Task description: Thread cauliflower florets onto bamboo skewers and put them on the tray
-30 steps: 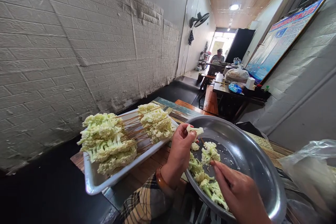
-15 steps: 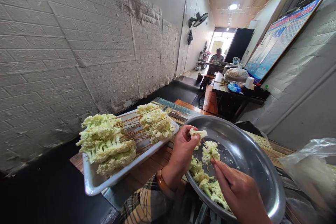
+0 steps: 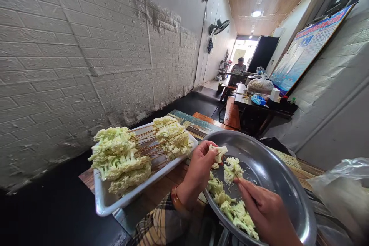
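My left hand [image 3: 198, 169] pinches a small cauliflower floret [image 3: 219, 151] over the rim of a large round metal basin [image 3: 276, 177]. My right hand [image 3: 263, 209] is closed, its fingertips on a skewered clump of cauliflower [image 3: 232, 170] inside the basin; the skewer itself is hard to make out. More loose florets [image 3: 235, 211] lie along the basin's near side. To the left, a white rectangular tray [image 3: 105, 200] holds two rows of cauliflower skewers [image 3: 121, 157] with their bamboo sticks crossing in the middle.
A white brick wall runs along the left. A clear plastic bag [image 3: 340, 192] sits at the right edge. Farther back stand a wooden bench [image 3: 232, 113], a dark table with bags and containers [image 3: 261, 94], and a seated person [image 3: 238, 66].
My left hand has turned the floret and brought it down and right, closer to the clump under my right hand. The view has shifted slightly.
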Demonstrator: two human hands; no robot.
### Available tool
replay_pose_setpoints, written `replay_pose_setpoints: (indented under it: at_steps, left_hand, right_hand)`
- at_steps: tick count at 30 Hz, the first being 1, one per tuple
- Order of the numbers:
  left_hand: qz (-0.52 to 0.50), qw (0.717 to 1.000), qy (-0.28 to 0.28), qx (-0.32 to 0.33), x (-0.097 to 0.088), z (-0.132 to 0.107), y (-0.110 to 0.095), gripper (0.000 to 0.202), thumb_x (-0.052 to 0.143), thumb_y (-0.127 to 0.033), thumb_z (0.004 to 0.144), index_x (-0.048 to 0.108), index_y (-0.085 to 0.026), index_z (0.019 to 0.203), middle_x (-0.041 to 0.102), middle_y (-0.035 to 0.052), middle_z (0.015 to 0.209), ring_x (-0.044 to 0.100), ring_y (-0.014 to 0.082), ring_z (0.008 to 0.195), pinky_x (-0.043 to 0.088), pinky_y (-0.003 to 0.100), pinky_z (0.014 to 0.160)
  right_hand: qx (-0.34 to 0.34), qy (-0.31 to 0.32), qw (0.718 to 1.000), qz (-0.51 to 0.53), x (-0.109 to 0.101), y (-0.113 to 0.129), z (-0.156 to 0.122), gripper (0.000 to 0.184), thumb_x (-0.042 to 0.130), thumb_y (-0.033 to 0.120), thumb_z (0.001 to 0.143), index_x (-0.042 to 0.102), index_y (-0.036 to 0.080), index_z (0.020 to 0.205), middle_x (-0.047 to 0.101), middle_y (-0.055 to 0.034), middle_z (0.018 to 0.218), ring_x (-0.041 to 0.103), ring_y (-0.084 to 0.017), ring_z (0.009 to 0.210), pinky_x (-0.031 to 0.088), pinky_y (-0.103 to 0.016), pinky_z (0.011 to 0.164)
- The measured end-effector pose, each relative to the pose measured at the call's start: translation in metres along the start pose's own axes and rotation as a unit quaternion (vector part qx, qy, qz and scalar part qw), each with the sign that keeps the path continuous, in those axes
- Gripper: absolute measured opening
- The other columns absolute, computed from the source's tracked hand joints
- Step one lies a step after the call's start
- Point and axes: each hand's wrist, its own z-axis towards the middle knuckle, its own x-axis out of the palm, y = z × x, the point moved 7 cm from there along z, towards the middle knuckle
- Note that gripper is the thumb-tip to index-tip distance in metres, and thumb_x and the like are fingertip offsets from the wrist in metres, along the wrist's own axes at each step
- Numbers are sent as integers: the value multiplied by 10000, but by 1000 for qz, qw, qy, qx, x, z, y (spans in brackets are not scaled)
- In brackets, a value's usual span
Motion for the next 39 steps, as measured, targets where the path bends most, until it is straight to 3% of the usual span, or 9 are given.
replay_pose_setpoints:
  at_steps: [6,18,21,29,35,39]
  left_hand:
    - [-36,998,18,-50,1,2,3,158,666,-253,702,544,-161,744,563,-31,629,480,67,507,413,196,495]
    - [-38,995,41,-83,10,-4,11,187,701,-261,664,565,-149,726,548,-23,618,475,79,526,400,207,504]
    - [-23,997,31,-72,10,-5,11,164,685,-248,674,570,-148,735,538,-24,637,470,79,554,388,206,529]
    - [60,997,32,-23,8,-5,2,151,664,-267,718,585,-154,776,541,-24,676,442,80,606,352,203,575]
    - [59,998,16,-21,5,-4,4,173,669,-296,721,585,-154,775,511,-33,647,404,75,574,322,202,546]
    - [50,999,6,-20,2,-2,7,189,683,-312,717,588,-161,781,533,-22,665,437,85,588,341,205,557]
  right_hand:
    - [-1,-4,1000,-14,-2,1,1,307,458,209,948,754,160,1010,791,-92,924,766,-215,805,640,-258,685]
    - [-16,-19,998,-51,1,-3,-2,292,473,201,937,745,180,1042,786,-74,965,764,-223,826,643,-272,687]
    - [-31,-20,998,-50,0,-2,-1,268,492,188,933,737,159,1037,790,-70,950,766,-207,809,638,-249,685]
    - [15,-50,999,3,-7,1,3,268,488,220,937,746,161,971,793,-81,913,767,-221,795,640,-280,694]
    - [5,-31,999,19,-5,1,4,291,476,214,930,754,181,1014,793,-70,928,766,-221,806,637,-259,690]
    - [27,17,999,36,-1,-2,5,310,469,214,932,745,245,1070,786,-34,982,759,-211,863,626,-240,736]
